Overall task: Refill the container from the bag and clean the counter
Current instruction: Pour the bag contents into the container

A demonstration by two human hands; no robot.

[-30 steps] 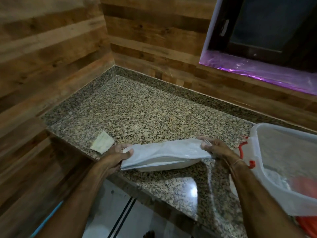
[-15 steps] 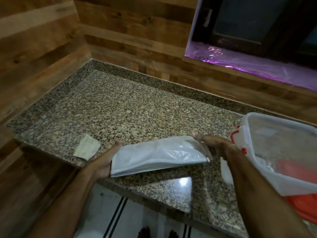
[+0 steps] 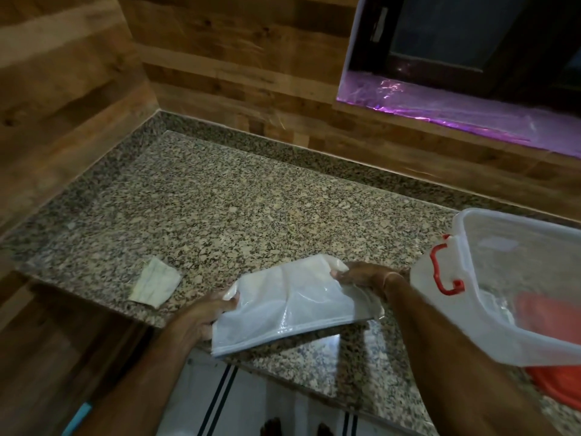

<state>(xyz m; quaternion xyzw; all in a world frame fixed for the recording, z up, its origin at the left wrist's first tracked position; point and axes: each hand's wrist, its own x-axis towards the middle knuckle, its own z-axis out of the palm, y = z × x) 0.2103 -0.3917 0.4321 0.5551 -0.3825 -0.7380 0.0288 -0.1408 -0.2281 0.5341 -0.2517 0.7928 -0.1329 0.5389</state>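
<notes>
A small folded cloth (image 3: pixel 155 287), pale and a little grubby, lies by itself near the left front edge. Wood-plank walls (image 3: pixel 220 48) meet in the corner behind. To the right a dark window (image 3: pixel 471 36) sits above a sill (image 3: pixel 440 105) covered in crinkled plastic glowing purple.

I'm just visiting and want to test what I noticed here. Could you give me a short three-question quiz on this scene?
1. True or false: both hands hold the white bag.
2. Which side of the bag is the small cloth on: A) the person's left, B) the person's right?
3. What colour is the latch on the clear container?

Key:
1. True: the left hand and the right hand each grip an end.
2. A.
3. Red.
</notes>
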